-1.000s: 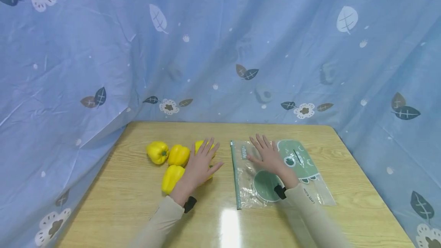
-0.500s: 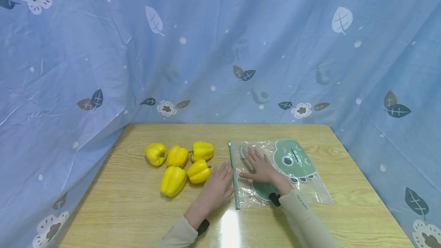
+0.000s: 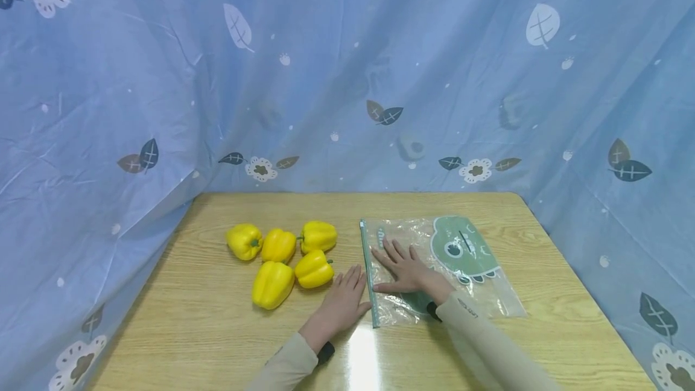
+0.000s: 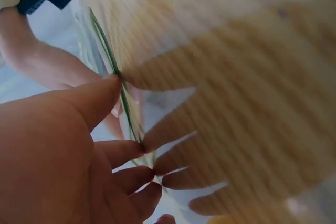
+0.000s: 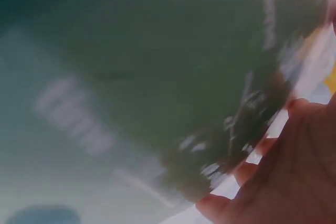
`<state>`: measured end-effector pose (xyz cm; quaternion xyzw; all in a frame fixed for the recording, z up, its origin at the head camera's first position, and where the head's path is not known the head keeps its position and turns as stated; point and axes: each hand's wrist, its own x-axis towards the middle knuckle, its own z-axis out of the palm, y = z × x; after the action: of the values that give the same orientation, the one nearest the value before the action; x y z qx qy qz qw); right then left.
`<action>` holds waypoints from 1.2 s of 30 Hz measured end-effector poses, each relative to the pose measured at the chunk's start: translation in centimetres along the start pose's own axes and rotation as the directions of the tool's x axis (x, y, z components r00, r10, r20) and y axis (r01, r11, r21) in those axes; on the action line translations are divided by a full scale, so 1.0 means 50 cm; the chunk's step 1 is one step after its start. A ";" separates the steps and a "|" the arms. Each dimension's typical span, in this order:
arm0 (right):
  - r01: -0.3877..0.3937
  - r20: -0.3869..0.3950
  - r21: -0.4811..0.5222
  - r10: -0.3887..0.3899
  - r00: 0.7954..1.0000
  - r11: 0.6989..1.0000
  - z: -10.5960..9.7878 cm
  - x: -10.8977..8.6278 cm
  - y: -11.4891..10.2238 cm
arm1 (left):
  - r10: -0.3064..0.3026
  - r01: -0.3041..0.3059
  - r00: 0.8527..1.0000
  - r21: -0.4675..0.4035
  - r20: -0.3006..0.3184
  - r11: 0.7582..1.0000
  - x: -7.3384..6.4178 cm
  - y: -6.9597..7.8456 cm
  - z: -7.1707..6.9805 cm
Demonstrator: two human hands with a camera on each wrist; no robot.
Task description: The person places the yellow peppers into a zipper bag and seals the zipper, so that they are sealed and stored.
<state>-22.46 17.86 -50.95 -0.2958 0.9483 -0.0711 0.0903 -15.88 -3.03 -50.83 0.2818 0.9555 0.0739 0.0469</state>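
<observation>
A clear zip bag [image 3: 464, 249] printed with a green cartoon creature lies flat on the right half of the table. Its green zipper strip [image 3: 368, 276] runs along the left edge. My left hand [image 3: 341, 303] lies on the tabletop just left of that strip, fingers straight, thumb tip by the strip. In the left wrist view, the left fingers [image 4: 128, 153] meet their reflection on the shiny table. My right hand [image 3: 404, 271] rests on the bag with fingers spread; in the right wrist view, its fingertips [image 5: 212, 205] touch the plastic. Neither hand grips anything.
Several yellow bell peppers [image 3: 272, 285] sit in a cluster left of my left hand; the closest pepper [image 3: 314, 270] is near its fingertips. The wooden table [image 3: 179, 318] meets a blue patterned curtain [image 3: 326, 77] at the back and sides.
My left hand has moved right and down from over the peppers to the table beside the zipper strip. My right hand has shifted left and lowered onto the bag.
</observation>
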 end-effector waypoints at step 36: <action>0.071 -0.224 -0.099 -0.092 0.970 0.993 0.003 -0.008 0.011 | 0.087 -0.090 0.993 0.049 0.076 0.995 0.028 -0.024 -0.007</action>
<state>-22.42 18.55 -51.14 -0.3281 0.9417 -0.0652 -0.0354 -17.71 -3.30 -50.76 0.3276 0.9412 0.0406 0.0715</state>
